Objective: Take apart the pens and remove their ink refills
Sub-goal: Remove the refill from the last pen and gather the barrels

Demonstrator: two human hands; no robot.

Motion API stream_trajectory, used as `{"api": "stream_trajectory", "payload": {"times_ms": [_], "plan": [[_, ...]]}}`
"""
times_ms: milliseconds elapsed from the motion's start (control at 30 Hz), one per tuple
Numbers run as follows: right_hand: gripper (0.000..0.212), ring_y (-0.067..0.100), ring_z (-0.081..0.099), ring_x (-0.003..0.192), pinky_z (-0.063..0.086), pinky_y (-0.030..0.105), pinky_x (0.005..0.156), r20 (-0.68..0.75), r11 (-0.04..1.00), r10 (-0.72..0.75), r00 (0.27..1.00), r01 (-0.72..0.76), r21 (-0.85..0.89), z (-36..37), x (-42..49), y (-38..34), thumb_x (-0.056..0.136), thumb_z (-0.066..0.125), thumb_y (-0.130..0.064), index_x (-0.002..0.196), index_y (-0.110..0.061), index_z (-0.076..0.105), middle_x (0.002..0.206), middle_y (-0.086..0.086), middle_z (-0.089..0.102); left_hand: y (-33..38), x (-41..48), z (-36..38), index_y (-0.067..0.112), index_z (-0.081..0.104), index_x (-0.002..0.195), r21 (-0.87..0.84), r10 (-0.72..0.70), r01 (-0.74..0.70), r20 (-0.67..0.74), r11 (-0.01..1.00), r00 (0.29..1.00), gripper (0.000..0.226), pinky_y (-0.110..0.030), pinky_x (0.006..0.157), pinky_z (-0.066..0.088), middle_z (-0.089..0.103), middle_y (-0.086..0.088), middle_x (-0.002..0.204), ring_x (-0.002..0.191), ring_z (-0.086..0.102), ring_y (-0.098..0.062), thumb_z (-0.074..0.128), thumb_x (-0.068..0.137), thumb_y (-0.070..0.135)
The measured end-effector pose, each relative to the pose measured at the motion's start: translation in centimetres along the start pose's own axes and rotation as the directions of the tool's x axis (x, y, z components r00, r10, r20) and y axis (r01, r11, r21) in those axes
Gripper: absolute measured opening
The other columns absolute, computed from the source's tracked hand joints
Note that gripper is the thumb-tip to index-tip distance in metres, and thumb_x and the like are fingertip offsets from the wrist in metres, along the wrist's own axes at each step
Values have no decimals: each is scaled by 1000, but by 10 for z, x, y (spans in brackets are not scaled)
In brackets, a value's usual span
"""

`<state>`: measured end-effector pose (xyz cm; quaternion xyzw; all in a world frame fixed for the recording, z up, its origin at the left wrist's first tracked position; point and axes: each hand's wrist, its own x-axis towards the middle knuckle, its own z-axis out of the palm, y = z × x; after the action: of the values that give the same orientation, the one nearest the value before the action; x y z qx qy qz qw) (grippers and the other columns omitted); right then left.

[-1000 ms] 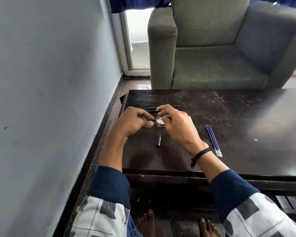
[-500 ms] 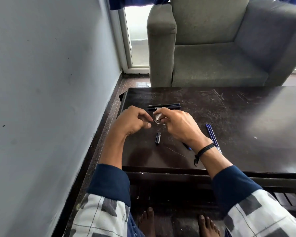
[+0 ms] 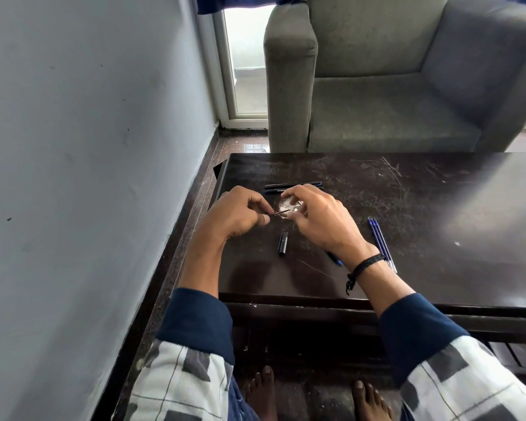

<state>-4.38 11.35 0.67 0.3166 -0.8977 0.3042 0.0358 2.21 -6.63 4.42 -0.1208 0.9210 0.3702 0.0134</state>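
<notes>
My left hand (image 3: 237, 215) and my right hand (image 3: 322, 221) meet over the dark table (image 3: 438, 268). Between them runs a thin dark pen part (image 3: 281, 211). My left thumb and fingers pinch its left end; my right fingers curl round its right end. A dark piece with a blue end (image 3: 334, 258) sticks out under my right wrist; whether it belongs to the held pen is unclear. A black pen cap (image 3: 283, 243) lies just below the hands. Two black pens (image 3: 292, 187) lie side by side behind them. Blue ink refills (image 3: 380, 241) lie to the right of my right wrist.
A grey armchair (image 3: 392, 86) stands behind the table's far edge. A grey wall (image 3: 88, 177) runs close along the left side. A pale scuffed patch (image 3: 289, 205) marks the tabletop under my fingers. My bare feet (image 3: 264, 387) show below the table's near edge.
The hands have stayed together at the same spot. A dark piece with a blue end has come into sight under my right wrist since a second ago.
</notes>
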Motion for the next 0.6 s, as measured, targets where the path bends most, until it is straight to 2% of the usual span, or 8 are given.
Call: {"api": "stream_trajectory", "payload": {"times_ms": [67, 200, 400, 600], "plan": [[28, 13, 64, 91, 53, 39, 80, -13, 1000, 23, 1000, -23, 1, 0, 0, 1, 92, 65, -27, 119, -33, 61, 108, -14, 62, -1, 1, 0, 23, 78, 97, -8, -8, 8, -9, 1000, 1000, 14, -39, 93, 56, 75, 4, 79, 80, 68, -6, 75, 87, 14], [18, 15, 62, 90, 50, 36, 77, 26, 998, 68, 997, -67, -18, 2, 0, -2, 92, 66, -28, 110, -29, 63, 93, -13, 65, -2, 2, 2, 23, 76, 99, -9, -13, 12, -30, 1000, 999, 13, -41, 95, 55, 76, 5, 76, 83, 70, -8, 69, 92, 14], [36, 14, 61, 85, 49, 36, 76, 1, 998, 54, 999, -54, 26, 1, -2, -7, 93, 67, -29, 126, -31, 54, 89, -14, 62, -1, 3, 6, 26, 75, 99, -6, -17, 17, -33, 1000, 999, 13, -43, 95, 55, 75, 5, 77, 86, 70, -10, 67, 95, 17], [18, 15, 63, 86, 54, 40, 78, -33, 998, 56, 998, -56, 9, 2, -1, -6, 91, 67, -28, 109, -28, 63, 89, -13, 63, -1, 4, 7, 26, 75, 99, 2, -23, 23, -35, 1000, 999, 13, -43, 94, 56, 76, 6, 77, 86, 70, -10, 68, 93, 17]]}}
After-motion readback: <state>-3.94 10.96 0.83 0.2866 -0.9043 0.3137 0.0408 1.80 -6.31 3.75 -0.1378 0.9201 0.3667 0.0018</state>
